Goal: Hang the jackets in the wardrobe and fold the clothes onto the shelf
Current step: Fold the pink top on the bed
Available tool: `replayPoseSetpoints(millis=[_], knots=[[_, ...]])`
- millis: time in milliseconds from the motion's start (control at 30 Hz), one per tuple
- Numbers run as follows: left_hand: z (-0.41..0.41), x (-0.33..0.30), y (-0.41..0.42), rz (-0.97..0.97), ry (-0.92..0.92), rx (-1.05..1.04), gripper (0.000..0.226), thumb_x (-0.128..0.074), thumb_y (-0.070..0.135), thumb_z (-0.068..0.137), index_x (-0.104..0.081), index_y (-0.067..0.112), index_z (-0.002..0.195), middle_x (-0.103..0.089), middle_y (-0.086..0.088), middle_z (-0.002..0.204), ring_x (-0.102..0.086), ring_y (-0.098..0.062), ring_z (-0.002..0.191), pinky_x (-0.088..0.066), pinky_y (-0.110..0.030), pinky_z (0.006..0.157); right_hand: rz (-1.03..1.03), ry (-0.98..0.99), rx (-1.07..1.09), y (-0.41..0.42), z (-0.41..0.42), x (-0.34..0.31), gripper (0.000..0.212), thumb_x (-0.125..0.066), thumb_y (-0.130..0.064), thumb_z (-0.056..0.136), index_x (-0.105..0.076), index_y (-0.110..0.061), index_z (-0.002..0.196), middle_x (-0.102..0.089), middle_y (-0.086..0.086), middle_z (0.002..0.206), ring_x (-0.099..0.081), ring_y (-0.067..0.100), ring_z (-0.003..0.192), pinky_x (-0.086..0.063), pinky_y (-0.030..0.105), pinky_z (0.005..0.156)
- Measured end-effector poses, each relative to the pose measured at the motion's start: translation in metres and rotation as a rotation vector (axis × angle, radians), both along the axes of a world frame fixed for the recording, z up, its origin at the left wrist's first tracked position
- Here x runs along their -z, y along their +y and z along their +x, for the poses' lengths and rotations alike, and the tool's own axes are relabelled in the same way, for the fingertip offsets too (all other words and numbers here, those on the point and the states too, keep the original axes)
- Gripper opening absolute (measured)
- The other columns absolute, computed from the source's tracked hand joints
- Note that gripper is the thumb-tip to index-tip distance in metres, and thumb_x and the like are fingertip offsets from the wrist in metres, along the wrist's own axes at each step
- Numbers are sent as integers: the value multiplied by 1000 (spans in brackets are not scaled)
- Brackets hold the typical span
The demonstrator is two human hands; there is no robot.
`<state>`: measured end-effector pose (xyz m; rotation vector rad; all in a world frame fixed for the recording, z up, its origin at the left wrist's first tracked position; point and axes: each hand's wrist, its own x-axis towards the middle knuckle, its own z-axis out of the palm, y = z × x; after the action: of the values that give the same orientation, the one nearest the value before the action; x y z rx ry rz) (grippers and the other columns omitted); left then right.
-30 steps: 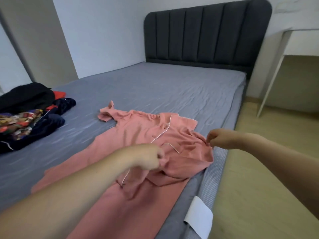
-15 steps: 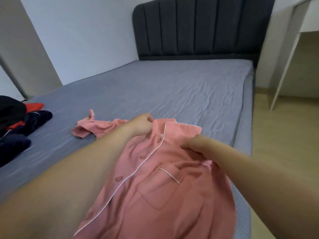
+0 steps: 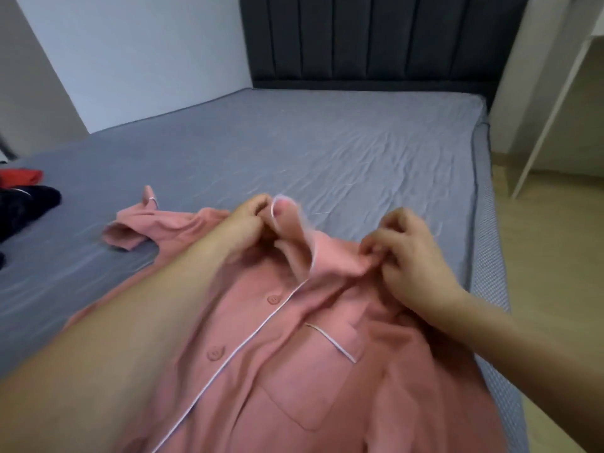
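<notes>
Both hands at the collar of a pink pyjama shirt [image 3: 294, 371]. Left hand [image 3: 251, 220] pinches the white-piped collar edge, lifted off the cloth; right hand [image 3: 405, 253] pinches a fold at the shoulder. Shirt lies front-up, buttoned, on the grey bed [image 3: 327, 152], near its right edge. Dark and red clothes [image 3: 23, 197] lie at far left. Dark headboard [image 3: 376, 37] behind.

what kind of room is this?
Most likely a bedroom: a bed with a grey sheet, a dark padded headboard, and a pink pyjama shirt spread out on it.
</notes>
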<state>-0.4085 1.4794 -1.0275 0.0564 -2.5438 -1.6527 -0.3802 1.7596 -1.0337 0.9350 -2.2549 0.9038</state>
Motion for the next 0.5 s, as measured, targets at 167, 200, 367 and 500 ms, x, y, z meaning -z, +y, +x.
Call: replayPoseSetpoints(millis=[167, 200, 367, 500], knots=[[63, 14, -47, -238, 54, 87, 47, -38, -28, 76, -61, -6, 110, -55, -16, 133, -48, -28, 130, -33, -43, 113, 998, -23, 87, 2, 26, 14, 35, -53, -42, 82, -62, -27, 112, -56, -4, 124, -57, 21, 110, -41, 34, 93], [74, 18, -46, -208, 114, 40, 42, -42, -17, 83, -61, 2, 116, -53, -11, 137, -47, -28, 132, -32, -45, 115, 993, -170, 166, -3, 27, 5, 40, -49, -44, 83, -57, -27, 118, -51, -5, 130, -53, 20, 117, -38, 33, 99], [131, 55, -31, -966, -184, 124, 54, -17, 50, 101, -6, 42, 153, -5, 11, 163, 3, -13, 150, 6, -46, 119, 576, -525, 63, -55, 47, -20, 60, -32, -50, 97, -25, -24, 151, -26, 0, 157, -25, 18, 143, -18, 34, 115], [185, 52, -66, -999, -250, 23, 55, -14, 54, 99, -5, 44, 153, 1, 12, 164, 6, -13, 150, 10, -48, 118, 951, -483, 247, -100, 99, 30, 67, -19, -57, 99, 0, -25, 155, 9, -4, 162, 7, 19, 149, 0, 46, 119]])
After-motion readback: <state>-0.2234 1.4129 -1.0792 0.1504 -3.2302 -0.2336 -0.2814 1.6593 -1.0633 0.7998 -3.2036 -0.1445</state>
